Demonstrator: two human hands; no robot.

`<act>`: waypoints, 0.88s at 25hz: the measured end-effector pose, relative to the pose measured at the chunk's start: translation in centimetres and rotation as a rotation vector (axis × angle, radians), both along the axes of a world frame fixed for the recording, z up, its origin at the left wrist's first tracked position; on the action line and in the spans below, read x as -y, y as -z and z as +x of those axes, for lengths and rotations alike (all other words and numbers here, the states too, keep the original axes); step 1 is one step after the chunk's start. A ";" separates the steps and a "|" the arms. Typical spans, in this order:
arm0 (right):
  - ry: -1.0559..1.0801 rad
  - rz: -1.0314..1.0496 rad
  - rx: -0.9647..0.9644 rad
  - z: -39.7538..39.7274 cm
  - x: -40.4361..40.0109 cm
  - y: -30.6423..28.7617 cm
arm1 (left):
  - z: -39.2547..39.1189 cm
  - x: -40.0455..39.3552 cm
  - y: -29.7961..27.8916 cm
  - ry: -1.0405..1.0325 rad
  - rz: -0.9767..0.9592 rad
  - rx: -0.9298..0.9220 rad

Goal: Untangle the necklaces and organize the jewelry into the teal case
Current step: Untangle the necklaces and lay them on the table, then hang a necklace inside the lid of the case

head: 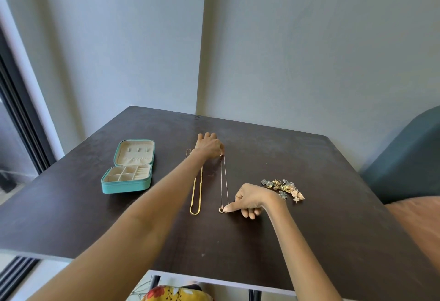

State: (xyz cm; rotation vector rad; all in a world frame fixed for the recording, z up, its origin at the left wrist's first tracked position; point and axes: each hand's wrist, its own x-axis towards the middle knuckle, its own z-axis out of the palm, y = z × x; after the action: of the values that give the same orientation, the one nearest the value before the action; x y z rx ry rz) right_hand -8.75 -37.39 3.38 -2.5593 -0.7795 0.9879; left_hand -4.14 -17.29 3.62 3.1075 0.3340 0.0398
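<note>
Left hand (209, 145) is stretched far out across the table (309, 229), fingers curled, pinching the top end of the thin rose-gold necklace (225, 181) near its clasp. Right hand (250, 200) sits closer in, forefinger extended and its tip pressed down right beside the small ring pendant (221, 209) at the chain's near end, the other fingers tucked under. Between the two hands that fine chain runs straight and doubled, two slender strands lying side by side on the dark wood. Just to its left lies the gold necklace (196, 193), thicker, flat and bright yellow, laid out in a long narrow loop, its far end partly hidden under the left forearm. Off to the right of the right wrist, a small heap of earrings (283, 187), gold and silvery pieces jumbled together. Over on the left of the table, well apart from the chains, the teal case (128, 167) lies open, lid back, cream lining showing, with divided compartments in its base.
</note>
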 end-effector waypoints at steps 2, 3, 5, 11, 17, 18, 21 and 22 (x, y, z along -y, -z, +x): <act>-0.001 0.002 -0.013 0.0 0.0 -0.1 | 0.0 0.1 -0.1 0.004 -0.013 0.000; -0.001 0.003 -0.023 0.0 -0.1 -0.2 | 0.0 0.0 0.0 0.009 -0.018 -0.002; -0.003 0.000 -0.036 0.0 -0.2 -0.3 | 0.0 0.1 0.1 0.018 -0.026 -0.006; 0.115 0.198 -0.080 -0.1 0.8 -0.2 | -1.5 0.1 -1.0 -0.022 -0.164 0.128; 0.345 0.627 0.297 -0.9 -2.3 -0.3 | -6.0 -3.9 -3.2 -0.091 -0.138 0.178; 0.309 0.610 0.342 -1.1 -3.6 -0.4 | -6.9 -4.7 -3.2 -0.113 -0.117 0.148; 0.216 0.513 0.440 -1.2 -8.0 -0.9 | -8.4 -6.2 -2.5 -0.150 -0.134 0.103; 0.186 0.481 0.472 -1.1 -9.4 -1.1 | -8.4 -6.3 -2.1 -0.153 -0.159 0.107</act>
State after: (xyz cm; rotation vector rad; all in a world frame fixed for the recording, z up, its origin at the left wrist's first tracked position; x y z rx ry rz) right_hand -9.85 -28.00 4.45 -2.3840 -0.7580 0.1055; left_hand -12.59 -10.95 5.69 2.9030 0.5417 0.1712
